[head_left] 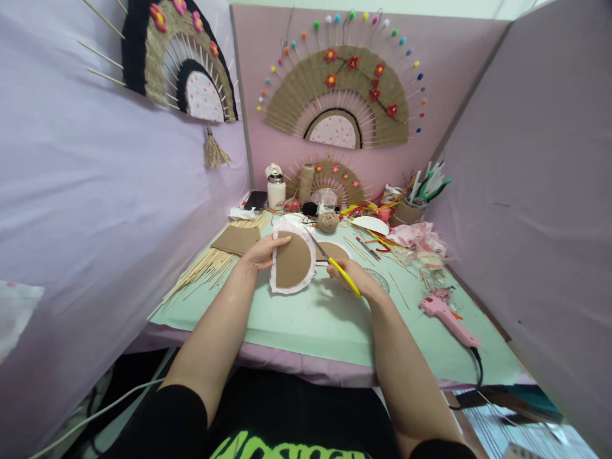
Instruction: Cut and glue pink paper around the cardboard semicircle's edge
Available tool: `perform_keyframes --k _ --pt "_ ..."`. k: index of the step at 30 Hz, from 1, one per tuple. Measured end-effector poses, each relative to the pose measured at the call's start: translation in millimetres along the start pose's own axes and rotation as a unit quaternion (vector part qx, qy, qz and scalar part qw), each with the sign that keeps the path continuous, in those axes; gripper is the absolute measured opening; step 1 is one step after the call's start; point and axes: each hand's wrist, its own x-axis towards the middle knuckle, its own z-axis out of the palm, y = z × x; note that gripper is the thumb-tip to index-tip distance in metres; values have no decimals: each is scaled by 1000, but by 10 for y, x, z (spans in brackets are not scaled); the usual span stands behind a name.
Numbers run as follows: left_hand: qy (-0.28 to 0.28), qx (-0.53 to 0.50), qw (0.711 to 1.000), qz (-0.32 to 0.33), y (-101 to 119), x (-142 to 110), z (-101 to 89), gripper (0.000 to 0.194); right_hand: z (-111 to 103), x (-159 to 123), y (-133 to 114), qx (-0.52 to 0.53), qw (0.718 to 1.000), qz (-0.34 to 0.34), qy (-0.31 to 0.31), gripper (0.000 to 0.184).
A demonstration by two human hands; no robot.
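Observation:
My left hand [262, 251] grips a half-round piece of brown cardboard [292, 260] by its straight side, thumb on top. White spotted fabric [281, 288] sticks out around the cardboard's edge as a border. In my right hand [356, 275] is a pair of scissors [345, 274] with yellow handles. Their blades point up and left toward the fabric's curved edge; whether they touch it I cannot tell. Behind them a second brown half-round with a white border [333, 251] lies on the table, partly hidden by the scissors and my right hand.
Thin wooden sticks [201, 262] and a cardboard piece [236, 240] lie at left. A pink glue gun [449, 320] with a black cord rests at right. Along the back stand a white bottle [276, 191], a twine ball [327, 221] and a tool pot [408, 210]. Decorated fans [339, 89] hang on the walls.

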Motion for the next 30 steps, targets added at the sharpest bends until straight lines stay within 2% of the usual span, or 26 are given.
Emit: perform_keyframes --k 9,23,30 --pt "13 5 1000 -3 13 -11 14 16 3 6 18 9 1000 -5 3 34" --pt "1 1 1000 -8 12 8 -40 17 2 29 108 32 999 0 6 38" --pt "4 6 1000 -11 8 6 -49 17 -2 46 181 -6 999 -23 -32 36"
